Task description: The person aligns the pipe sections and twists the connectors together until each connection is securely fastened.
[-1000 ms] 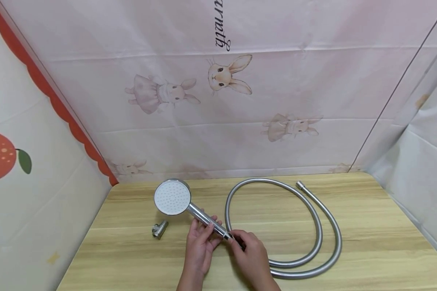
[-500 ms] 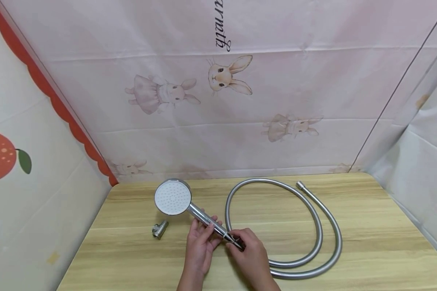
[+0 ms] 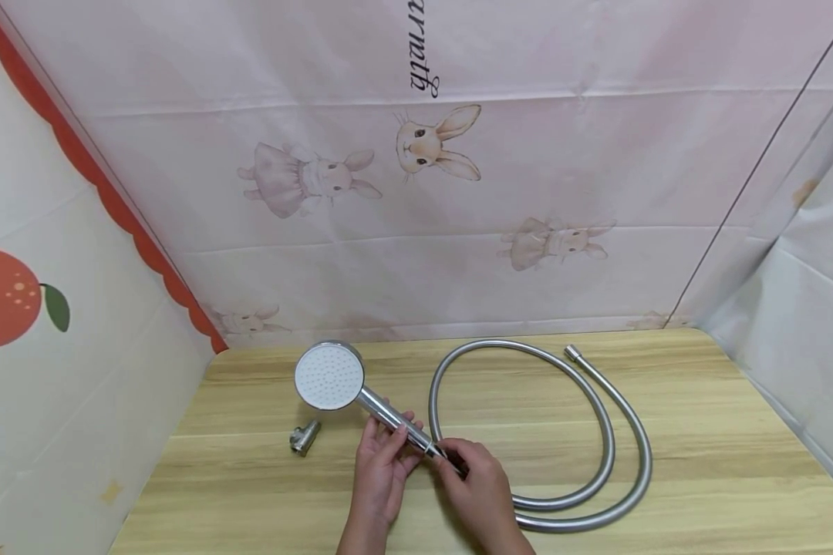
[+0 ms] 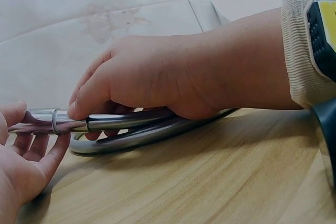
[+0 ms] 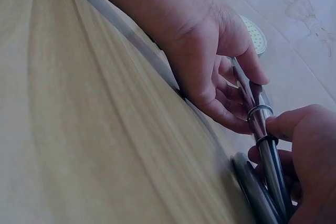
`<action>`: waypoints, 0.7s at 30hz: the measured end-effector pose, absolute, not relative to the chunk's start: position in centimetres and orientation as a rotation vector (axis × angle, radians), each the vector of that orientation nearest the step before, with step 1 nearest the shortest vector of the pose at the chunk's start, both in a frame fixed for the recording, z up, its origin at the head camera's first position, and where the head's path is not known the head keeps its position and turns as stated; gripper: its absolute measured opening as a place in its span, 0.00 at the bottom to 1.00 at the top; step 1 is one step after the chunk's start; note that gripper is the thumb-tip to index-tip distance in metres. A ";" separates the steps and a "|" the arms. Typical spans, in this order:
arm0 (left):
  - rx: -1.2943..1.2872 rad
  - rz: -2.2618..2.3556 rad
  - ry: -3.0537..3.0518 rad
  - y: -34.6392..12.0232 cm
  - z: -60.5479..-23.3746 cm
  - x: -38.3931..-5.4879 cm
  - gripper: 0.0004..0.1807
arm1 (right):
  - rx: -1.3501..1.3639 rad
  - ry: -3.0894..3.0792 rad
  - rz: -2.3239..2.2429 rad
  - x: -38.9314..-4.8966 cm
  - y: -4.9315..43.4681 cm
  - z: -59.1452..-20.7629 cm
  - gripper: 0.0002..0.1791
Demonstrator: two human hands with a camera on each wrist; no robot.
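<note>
**Fitting a shower head (image 3: 329, 376) and a hose (image 3: 645, 455) together**

Can see, farthest left, a small chrome fitting (image 3: 305, 438) lying loose on the table (image 3: 229, 486), at seven o'clock from the white face of the shower head and apart from it

Next along, find the shower head tilted with that face toward the head camera and its handle (image 3: 382, 408) slanting down to four o'clock. Gripped there by the left hand (image 3: 383, 466), thumb over the handle and fingers beneath. Just past three o'clock from the left hand, find the right hand (image 3: 480, 487), pinching the metal connector (image 5: 258, 125) at the near end of the hose. Clamped on neighbouring parts, then, one on either side of the joint

Farther right, see the hose spread in a wide loop on the table, with its end nut (image 3: 572, 354) at one o'clock from the right hand, joined to nothing

Would judge the joint at least begun: in the right wrist view, connector and handle seem to meet in line, with no gap to be made out. Cannot tell whether screwed fully home. Would count as undone anything involving the end nut or the chrome fitting, both being unattached
</note>
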State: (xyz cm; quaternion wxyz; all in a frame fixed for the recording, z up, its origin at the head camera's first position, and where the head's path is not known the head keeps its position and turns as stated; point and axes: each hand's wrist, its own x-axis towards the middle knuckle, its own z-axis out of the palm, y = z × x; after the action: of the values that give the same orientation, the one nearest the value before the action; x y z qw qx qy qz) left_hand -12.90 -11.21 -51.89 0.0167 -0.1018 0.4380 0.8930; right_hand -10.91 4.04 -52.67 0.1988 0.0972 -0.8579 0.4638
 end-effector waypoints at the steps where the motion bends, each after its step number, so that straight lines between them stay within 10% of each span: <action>1: -0.314 2.777 1.360 -11.2 -51.9 -12.9 0.39 | 0.274 -2.398 1.294 -10.9 4.0 -52.7 0.12; 21: -0.324 2.775 1.353 -11.3 -51.9 -12.9 0.40 | 0.273 -2.382 1.369 -10.8 4.0 -52.4 0.15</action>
State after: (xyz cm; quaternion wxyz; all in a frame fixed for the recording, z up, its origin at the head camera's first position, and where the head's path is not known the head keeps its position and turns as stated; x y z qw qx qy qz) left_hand -12.93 -11.26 -51.91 0.0185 -0.1042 0.4357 0.8938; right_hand -10.81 4.02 -52.43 0.1894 0.0970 -0.8471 0.4869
